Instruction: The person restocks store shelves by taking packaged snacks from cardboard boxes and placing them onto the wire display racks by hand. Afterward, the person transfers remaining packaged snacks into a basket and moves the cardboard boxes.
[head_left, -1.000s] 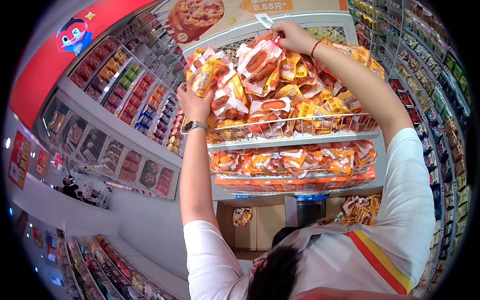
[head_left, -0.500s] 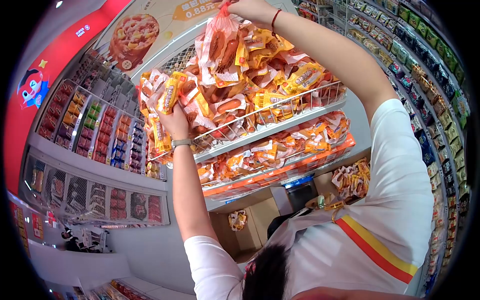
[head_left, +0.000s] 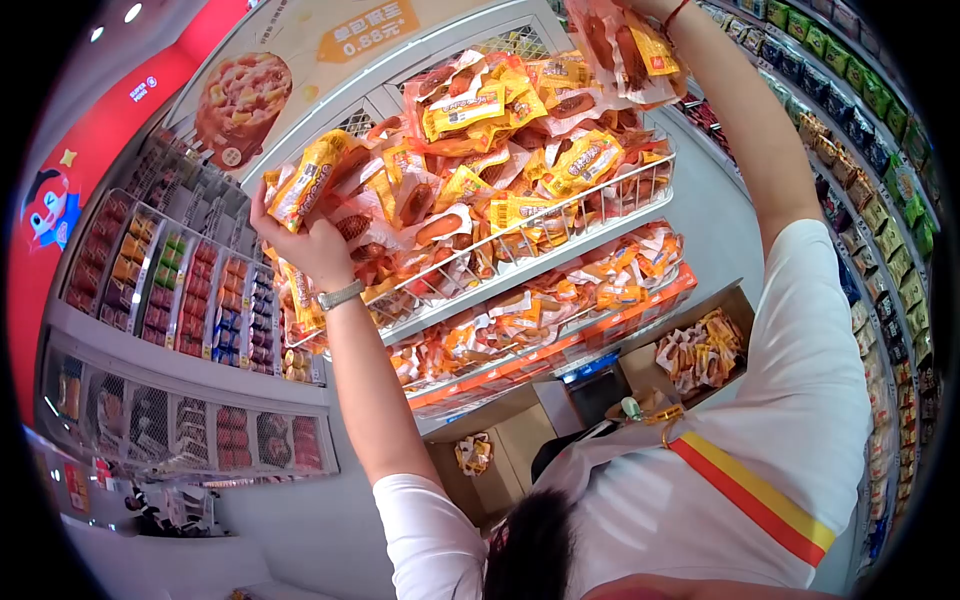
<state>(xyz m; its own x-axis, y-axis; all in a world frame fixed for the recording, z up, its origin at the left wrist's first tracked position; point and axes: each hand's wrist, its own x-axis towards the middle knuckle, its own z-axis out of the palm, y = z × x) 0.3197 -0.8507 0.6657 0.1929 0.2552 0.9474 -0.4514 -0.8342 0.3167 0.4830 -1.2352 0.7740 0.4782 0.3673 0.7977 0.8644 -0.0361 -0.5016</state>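
My left hand (head_left: 312, 240) is closed on a yellow-and-orange snack packet (head_left: 308, 182) at the left end of a white wire basket (head_left: 520, 257). Heaped in that basket are many sausage packets (head_left: 585, 163) in white, red and yellow wrapping. At the top right my right hand (head_left: 650, 6), partly cut off by the frame edge, holds up a red net bag of sausages (head_left: 622, 55) above the basket's right end. Its fingers show only in part.
A lower shelf (head_left: 560, 325) holds more packets. Below stand open cardboard boxes (head_left: 520, 440), (head_left: 735, 302) with some packets inside. Snack racks (head_left: 185, 290) line the left, and a tall shelf of bags (head_left: 870, 200) curves along the right. A price sign (head_left: 368, 30) stands behind the basket.
My right hand has lifted the net bag out of the pile and carried it right. My left hand stays at the basket's left end with the packet. The view has turned.
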